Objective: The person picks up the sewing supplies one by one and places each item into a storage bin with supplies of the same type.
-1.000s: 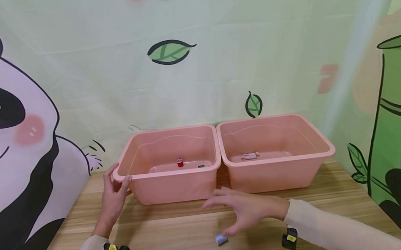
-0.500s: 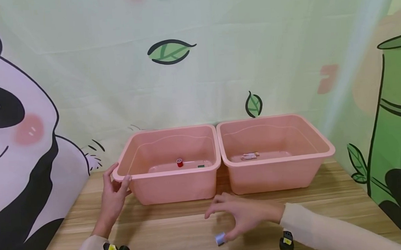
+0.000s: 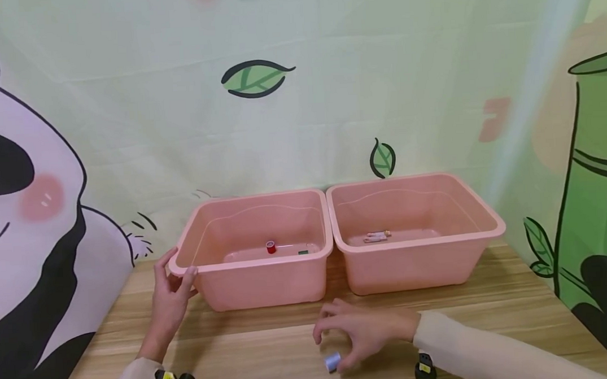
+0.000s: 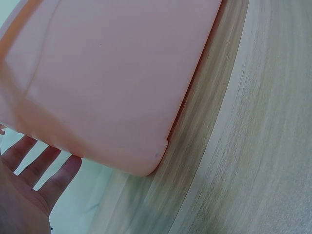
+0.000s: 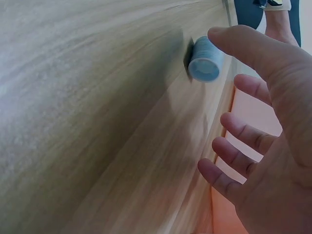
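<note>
A spool of light-blue thread (image 3: 333, 362) lies on its side on the wooden table. Over it is my right hand (image 3: 362, 327), thumb and fingers spread apart; the thumb tip overlaps the spool (image 5: 205, 59) in the right wrist view, and the fingers curve on the far side of a gap. At the left, my left hand (image 3: 170, 303) holds the front left corner of a pink plastic tub (image 3: 267, 284), thumb at the rim and fingers along the outside. In the left wrist view, its fingertips meet the tub's outer wall (image 4: 112, 87).
A red spool (image 3: 271, 247) and a small green piece (image 3: 303, 252) lie inside the left tub. Beside it stands a second pink tub (image 3: 413, 264) with small pale, slender items (image 3: 376, 239) on its floor. A printed cloth (image 3: 301, 127) hangs behind both.
My right hand has lowered and come nearer the light-blue spool, its fingers curving more. My left hand stays at the tub's corner.
</note>
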`<state>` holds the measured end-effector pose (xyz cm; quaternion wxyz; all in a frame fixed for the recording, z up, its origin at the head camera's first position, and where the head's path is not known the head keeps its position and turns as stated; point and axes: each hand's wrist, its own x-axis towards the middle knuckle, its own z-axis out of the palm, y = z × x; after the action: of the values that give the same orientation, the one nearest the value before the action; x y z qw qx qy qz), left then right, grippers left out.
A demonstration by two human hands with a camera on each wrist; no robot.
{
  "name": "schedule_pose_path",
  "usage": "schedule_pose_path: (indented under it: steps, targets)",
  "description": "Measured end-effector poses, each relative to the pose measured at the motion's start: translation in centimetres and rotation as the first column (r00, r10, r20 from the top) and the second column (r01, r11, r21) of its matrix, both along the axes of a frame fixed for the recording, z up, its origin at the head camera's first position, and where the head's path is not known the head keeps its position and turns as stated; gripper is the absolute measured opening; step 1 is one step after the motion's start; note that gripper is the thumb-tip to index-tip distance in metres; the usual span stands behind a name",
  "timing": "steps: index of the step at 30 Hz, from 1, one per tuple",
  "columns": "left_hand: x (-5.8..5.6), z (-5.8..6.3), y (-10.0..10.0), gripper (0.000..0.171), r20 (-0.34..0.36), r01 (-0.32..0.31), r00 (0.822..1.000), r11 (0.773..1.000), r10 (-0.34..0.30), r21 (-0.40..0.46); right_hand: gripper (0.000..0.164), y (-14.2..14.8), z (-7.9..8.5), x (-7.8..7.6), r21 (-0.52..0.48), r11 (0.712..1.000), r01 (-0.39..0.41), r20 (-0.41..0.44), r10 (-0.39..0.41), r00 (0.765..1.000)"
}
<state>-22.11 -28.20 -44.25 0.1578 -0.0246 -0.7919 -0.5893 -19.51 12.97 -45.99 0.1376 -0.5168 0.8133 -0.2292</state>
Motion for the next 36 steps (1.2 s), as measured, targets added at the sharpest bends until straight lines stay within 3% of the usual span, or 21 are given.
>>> schedule_pose_path:
  steps: [14,36]
  targets:
    - [0.0,-0.04,-0.05,0.069,-0.001,0.005,1.0,1.0,-0.005,0.007,0.029,-0.65,-0.33,-0.21,0.029,0.999,-0.023,-0.037,0.024,0.999]
    - [0.07,0.0,0.04,0.07,0.004,0.004,1.0,1.0,-0.004,0.005,0.021,-0.83,-0.46,0.03,0.057,0.998,-0.02,-0.074,0.024,0.997]
